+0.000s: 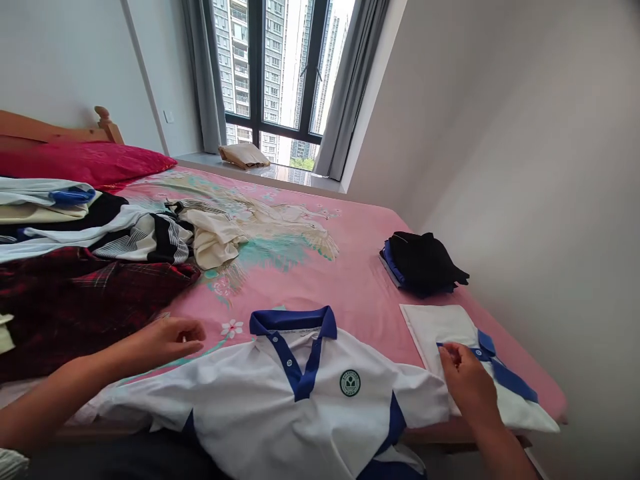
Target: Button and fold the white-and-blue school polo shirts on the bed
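The white polo shirt (pixel 320 420) lies face up at the bed's (pixel 360 247) near edge, blue ribbed collar pointing toward the window (pixel 285 67), its long axis running back toward the person, smooth knit sleeves spread sideways. Of the hands, the left (pixel 175 337), half-open and empty, hovers by one shoulder; the right (pixel 465 377) curls over a flat folded white-and-blue garment (pixel 440 323) beside the other sleeve, its grip unclear.

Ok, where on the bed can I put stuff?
The middle of the bed is bare, between the clothes heap on the left, the dark pile on the right and the spread shirt in front. It reaches back to the sill. Crowded: the left, and the near right, with the folded shirt and right hand.
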The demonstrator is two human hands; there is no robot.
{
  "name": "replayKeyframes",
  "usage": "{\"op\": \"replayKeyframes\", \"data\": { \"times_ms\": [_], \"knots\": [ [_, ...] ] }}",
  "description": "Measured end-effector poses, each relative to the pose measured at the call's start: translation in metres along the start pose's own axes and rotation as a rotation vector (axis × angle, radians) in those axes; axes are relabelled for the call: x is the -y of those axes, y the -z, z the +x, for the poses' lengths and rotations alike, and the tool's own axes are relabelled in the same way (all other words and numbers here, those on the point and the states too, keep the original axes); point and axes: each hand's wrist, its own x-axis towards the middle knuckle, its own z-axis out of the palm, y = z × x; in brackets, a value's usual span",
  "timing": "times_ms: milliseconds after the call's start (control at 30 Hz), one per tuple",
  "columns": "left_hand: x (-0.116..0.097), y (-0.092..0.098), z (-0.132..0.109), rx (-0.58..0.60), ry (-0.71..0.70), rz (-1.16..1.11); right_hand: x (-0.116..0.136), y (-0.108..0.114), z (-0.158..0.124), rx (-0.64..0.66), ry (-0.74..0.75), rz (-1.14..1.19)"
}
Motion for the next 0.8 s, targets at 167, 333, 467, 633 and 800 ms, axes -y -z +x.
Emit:
{"op": "replayKeyframes", "data": {
  "times_ms": [167, 333, 467, 633, 800],
  "knots": [
    [-0.044, -0.058, 0.020, 0.344, -0.280, 0.029, 0.114, -0.045, -0.066, 0.559, 0.158, 0.541],
    [-0.038, -0.114, 0.052, 0.262, -0.558, 0.134, 0.164, -0.104, -0.113, 0.620, 0.449, 0.352],
    [-0.016, -0.136, 0.069, 0.126, -0.667, 0.318, 0.154, -0.123, -0.120, 0.555, 0.403, 0.165],
    [-0.011, -0.142, 0.069, 0.117, -0.684, 0.392, 0.156, -0.121, -0.123, 0.583, 0.297, -0.003],
    [-0.013, -0.145, 0.066, 0.075, -0.630, 0.417, 0.160, -0.123, -0.123, 0.637, 0.318, -0.157]
  ]
}}
